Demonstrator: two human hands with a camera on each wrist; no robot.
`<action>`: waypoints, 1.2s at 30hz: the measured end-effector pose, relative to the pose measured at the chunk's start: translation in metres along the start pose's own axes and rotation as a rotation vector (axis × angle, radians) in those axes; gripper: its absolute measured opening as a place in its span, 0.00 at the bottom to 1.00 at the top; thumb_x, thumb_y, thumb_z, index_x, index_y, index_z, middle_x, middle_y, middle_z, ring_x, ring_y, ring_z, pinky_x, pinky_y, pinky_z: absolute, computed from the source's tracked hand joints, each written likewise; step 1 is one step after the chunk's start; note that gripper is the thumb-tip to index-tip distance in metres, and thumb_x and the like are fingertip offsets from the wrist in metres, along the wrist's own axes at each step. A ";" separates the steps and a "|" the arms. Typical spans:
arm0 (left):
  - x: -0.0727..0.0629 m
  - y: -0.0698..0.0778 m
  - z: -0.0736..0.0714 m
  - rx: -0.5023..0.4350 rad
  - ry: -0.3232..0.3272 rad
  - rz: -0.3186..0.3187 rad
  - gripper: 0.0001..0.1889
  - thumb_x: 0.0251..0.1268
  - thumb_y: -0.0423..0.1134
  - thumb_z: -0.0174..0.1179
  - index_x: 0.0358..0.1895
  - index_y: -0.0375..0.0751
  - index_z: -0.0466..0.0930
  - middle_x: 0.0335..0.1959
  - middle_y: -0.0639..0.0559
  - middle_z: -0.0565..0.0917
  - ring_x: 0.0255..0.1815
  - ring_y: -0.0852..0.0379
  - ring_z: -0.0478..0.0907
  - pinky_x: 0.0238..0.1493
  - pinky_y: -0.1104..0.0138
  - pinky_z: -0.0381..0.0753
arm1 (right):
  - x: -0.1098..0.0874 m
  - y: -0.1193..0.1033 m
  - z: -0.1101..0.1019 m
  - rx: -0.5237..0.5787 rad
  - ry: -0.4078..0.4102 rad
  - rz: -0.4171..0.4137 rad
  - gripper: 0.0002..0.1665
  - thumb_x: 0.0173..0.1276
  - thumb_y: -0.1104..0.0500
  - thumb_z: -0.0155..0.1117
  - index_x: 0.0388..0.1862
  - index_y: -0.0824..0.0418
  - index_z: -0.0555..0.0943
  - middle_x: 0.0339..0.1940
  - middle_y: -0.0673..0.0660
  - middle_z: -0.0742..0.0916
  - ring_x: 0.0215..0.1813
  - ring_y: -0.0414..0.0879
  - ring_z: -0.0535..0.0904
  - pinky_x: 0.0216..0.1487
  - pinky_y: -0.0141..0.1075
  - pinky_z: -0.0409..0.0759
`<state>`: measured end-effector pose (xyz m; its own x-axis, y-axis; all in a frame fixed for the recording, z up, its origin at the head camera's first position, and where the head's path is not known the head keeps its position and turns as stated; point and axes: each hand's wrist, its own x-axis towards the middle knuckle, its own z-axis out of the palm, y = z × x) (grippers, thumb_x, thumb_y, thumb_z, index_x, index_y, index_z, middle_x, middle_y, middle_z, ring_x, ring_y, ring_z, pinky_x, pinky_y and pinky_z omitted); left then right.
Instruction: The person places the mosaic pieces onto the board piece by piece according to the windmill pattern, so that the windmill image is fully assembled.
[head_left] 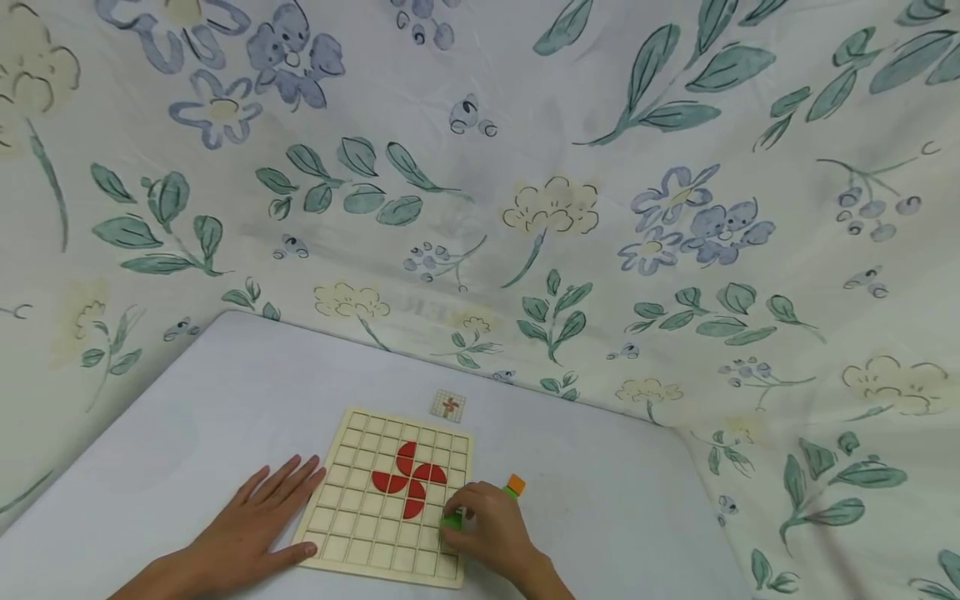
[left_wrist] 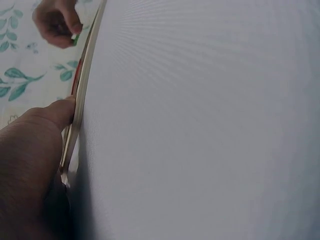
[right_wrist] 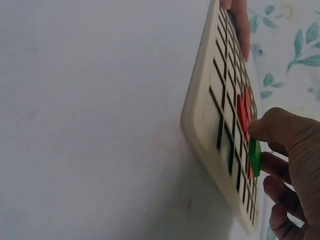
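A square wooden grid board (head_left: pixel 360 527) lies on the white table. Red quarter-round tiles (head_left: pixel 414 490) form a pinwheel near its middle. My right hand (head_left: pixel 491 525) pinches a green tile (right_wrist: pixel 254 157) between thumb and fingers over the board's right side. In the right wrist view this right hand (right_wrist: pixel 295 160) holds the tile on edge, close to the grid. My left hand (head_left: pixel 247 529) lies with straight fingers along the board's left edge. Its thumb touches the board's side in the left wrist view, where part of the left hand (left_wrist: pixel 35 145) shows.
Behind the board lies a small pattern card (head_left: pixel 447 406) with a red pinwheel on a grid. An orange piece (head_left: pixel 515 483) sits beside the right hand, with green just below it, partly hidden. Floral cloth (head_left: pixel 480 250) hangs around the table (head_left: pixel 600 500).
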<state>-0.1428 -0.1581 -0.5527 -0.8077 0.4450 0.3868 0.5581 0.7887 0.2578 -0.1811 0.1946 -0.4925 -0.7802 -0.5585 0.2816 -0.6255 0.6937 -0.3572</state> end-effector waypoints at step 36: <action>0.000 0.000 0.001 0.039 0.012 0.002 0.48 0.61 0.68 0.57 0.79 0.48 0.51 0.79 0.54 0.53 0.79 0.60 0.34 0.72 0.66 0.23 | 0.052 -0.028 0.045 -0.039 0.037 -0.263 0.09 0.54 0.52 0.80 0.30 0.49 0.86 0.35 0.40 0.85 0.37 0.28 0.76 0.39 0.17 0.71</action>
<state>-0.1431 -0.1571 -0.5534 -0.8043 0.4416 0.3977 0.5514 0.8041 0.2222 -0.2036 0.1253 -0.5081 -0.5898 -0.7054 0.3931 -0.8060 0.5441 -0.2329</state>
